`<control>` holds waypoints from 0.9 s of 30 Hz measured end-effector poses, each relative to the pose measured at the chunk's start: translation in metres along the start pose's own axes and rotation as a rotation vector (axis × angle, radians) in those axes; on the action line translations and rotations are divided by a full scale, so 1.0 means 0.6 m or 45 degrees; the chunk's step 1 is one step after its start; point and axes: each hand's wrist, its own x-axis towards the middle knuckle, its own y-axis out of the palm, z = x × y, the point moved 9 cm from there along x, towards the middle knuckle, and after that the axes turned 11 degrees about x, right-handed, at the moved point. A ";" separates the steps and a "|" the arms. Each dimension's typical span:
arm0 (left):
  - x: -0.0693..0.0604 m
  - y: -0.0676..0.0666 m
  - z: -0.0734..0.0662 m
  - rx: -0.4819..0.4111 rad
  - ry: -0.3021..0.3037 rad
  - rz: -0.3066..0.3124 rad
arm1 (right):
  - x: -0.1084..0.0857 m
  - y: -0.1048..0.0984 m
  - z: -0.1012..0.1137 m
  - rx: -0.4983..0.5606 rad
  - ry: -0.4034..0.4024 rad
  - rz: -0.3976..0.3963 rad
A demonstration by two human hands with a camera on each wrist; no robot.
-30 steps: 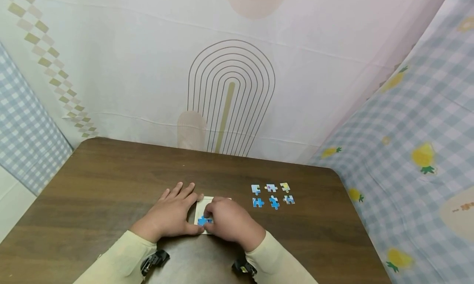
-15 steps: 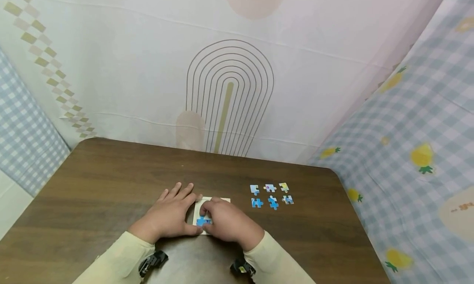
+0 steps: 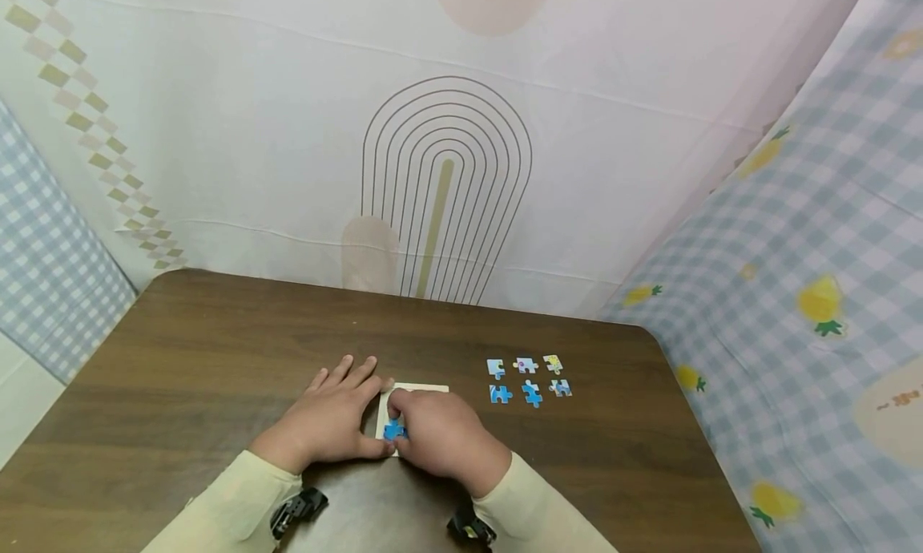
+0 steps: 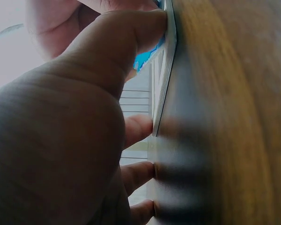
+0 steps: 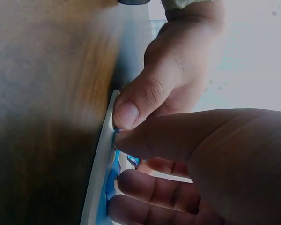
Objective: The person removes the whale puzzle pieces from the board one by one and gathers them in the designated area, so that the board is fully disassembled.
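A shallow pale puzzle tray lies flat on the table, partly covered by both hands. My left hand rests at its left side with fingers spread, its thumb and index fingertip at the tray edge. My right hand is over the tray with fingers curled. In the right wrist view, a small blue puzzle piece stands tilted between its thumb and fingers. Blue pieces lie in the tray under the fingertips. The head view shows some blue puzzle beside the right thumb; the hand hides the rest.
Several loose puzzle pieces lie in two rows on the brown wooden table, right of the tray. A white patterned cloth hangs behind the table, and a checked cloth hangs on the right.
My right hand has shifted slightly left over the tray, and less blue shows beside its thumb. The left hand stays in place at the tray edge. The loose pieces lie as before.
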 end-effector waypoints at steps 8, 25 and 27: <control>0.002 0.001 0.001 -0.003 0.001 -0.005 | -0.013 -0.007 0.001 0.008 -0.073 -0.058; 0.002 0.001 0.001 0.000 0.001 0.000 | -0.019 -0.024 -0.030 0.385 -0.072 -0.067; 0.002 0.001 0.002 0.002 0.001 0.000 | -0.018 -0.024 -0.032 0.388 -0.069 -0.064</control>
